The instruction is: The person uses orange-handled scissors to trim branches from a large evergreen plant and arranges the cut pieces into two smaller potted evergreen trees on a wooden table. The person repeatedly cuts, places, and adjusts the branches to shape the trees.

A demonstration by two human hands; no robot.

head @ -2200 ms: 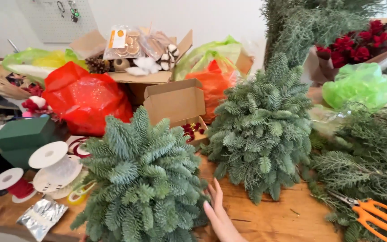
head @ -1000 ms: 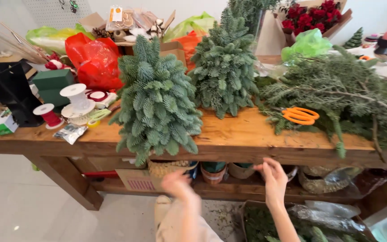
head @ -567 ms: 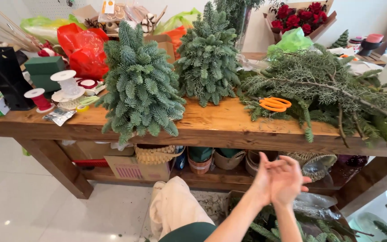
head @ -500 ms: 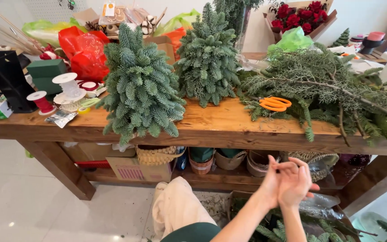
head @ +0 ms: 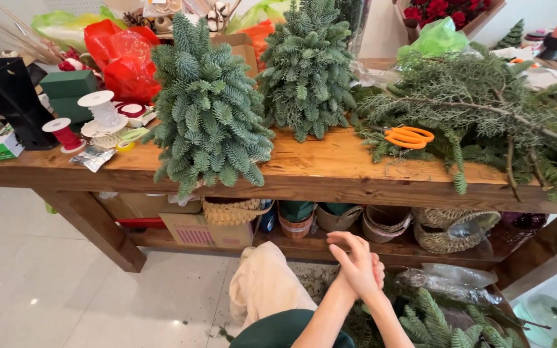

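- The left hand [head: 349, 261] and the right hand [head: 370, 274] were pressed together palm to palm low in the view, below the table edge, with both forearms rising from the bottom of the frame.
- The fingers of both hands lay flat against each other and pointed up and to the left; neither hand gripped anything, and each was closed only against the other.
- A cream cloth [head: 265, 290] lay just to the left of the forearms, and loose fir sprigs [head: 439, 319] lay on the floor just to their right.
- Beyond the hands, the lower shelf [head: 304, 248] of the wooden table held a woven basket [head: 230, 211], a cardboard box [head: 201, 229] and several round pots [head: 336, 218].
- Above that, at the front edge of the tabletop [head: 330, 171], stood the near small fir tree [head: 207, 109], upright, well apart from the hands and up to their left.
- The second small fir tree [head: 307, 67] stood farther back, almost straight above the hands in the view.
- Orange-handled scissors [head: 409, 136] lay on the tabletop to the right of the trees, at the edge of a heap of cut evergreen branches [head: 485, 109].
- At the left end stood spools of ribbon [head: 101, 109], green foam blocks [head: 69, 93] and a red plastic bag [head: 124, 58].
- Farthest back, at top right, red roses [head: 436, 9] sat in a box.
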